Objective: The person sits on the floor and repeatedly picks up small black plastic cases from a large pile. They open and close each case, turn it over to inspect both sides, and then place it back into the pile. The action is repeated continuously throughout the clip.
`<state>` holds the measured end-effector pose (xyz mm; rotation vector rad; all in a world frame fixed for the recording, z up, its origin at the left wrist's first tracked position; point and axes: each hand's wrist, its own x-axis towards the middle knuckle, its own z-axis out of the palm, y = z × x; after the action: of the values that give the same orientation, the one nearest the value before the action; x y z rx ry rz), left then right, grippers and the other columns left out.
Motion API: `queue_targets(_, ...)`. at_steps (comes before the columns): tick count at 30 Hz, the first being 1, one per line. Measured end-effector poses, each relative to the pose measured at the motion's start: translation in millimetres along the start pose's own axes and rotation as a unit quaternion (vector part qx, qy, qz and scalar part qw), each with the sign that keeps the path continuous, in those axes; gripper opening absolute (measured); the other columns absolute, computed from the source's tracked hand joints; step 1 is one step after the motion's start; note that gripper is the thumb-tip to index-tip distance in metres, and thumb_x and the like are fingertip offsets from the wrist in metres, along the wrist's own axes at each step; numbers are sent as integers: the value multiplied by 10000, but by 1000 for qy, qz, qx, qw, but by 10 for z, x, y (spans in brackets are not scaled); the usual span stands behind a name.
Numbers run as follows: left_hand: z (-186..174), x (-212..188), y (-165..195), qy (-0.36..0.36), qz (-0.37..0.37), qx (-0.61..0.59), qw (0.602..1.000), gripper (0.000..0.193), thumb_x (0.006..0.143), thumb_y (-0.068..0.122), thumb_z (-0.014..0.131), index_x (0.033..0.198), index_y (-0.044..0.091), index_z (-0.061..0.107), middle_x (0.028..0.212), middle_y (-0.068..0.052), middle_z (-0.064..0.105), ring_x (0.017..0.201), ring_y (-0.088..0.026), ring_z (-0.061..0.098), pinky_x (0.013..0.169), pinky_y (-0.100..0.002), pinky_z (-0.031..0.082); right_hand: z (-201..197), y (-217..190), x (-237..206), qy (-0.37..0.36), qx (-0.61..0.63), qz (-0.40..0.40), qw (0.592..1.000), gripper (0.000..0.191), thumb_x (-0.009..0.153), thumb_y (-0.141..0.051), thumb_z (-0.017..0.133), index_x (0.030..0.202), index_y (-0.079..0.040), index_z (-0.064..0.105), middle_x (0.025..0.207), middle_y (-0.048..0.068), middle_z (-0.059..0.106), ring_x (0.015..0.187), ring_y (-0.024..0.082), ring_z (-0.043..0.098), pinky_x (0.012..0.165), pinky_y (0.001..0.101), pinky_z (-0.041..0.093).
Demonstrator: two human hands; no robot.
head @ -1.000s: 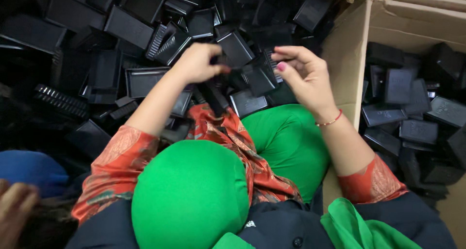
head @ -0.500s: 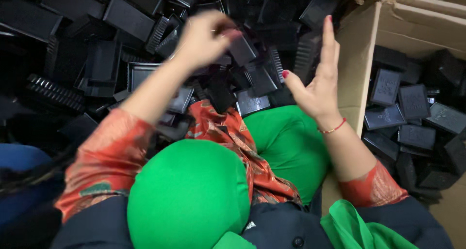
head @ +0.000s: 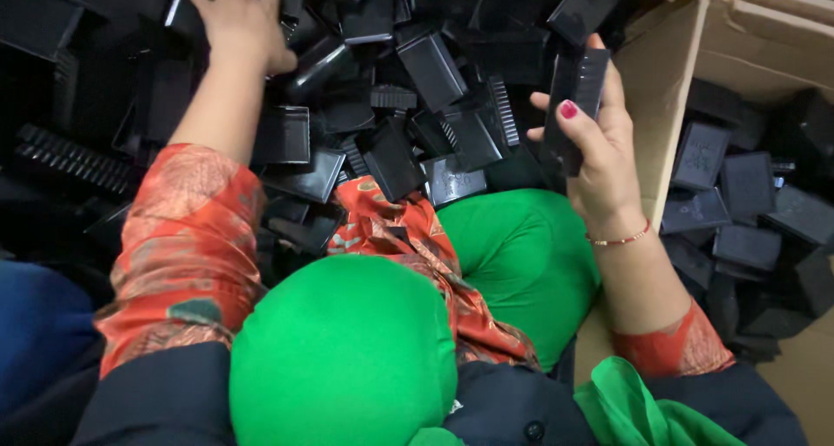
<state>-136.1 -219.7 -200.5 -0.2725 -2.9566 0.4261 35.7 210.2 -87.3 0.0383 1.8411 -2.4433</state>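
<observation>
While reaching the left hand [head: 236,20] spread-fingered into the loose pile [head: 417,81], gripping one black part [head: 578,90] in the right hand [head: 599,155]; cardboard box [head: 686,72] partly filled, much left.

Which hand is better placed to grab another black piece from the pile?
Probably the left hand: it lies spread on the pile of black plastic parts, seemingly empty. The right hand already holds a black part.
</observation>
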Motion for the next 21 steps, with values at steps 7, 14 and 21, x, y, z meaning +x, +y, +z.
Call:
queue_targets(7,-186,-261,196,110,4,-13,994,888,677,279,793,1494,99,494,1512,-248,448,1412,-442,371,1150,-717,191,22,57,-1,-10,-35,-33,999,750,1038,-114,627,1691,-66,261,1460,103,516,1216,204,640,886,321,613)
queue_targets(14,24,-281,615,-42,24,-228,972,743,987,630,609,1446,55,498,1381,-261,516,1284,-454,466,1024,-582,372,-152,98,57,-18,274,89,957,466,984,-234,492,1354,45,544,1297,186,656,1309,393,649,1005,546,578)
queue_targets(21,-271,-246,571,-346,30,-242,906,938,820,731,529,1620,306,282,1607,-177,340,1460,-418,327,1192,-593,227,-150,68,93,-47,304,132,942,525,994,-321,516,1364,39,611,1325,203,669,1276,408,641,1020,523,551)
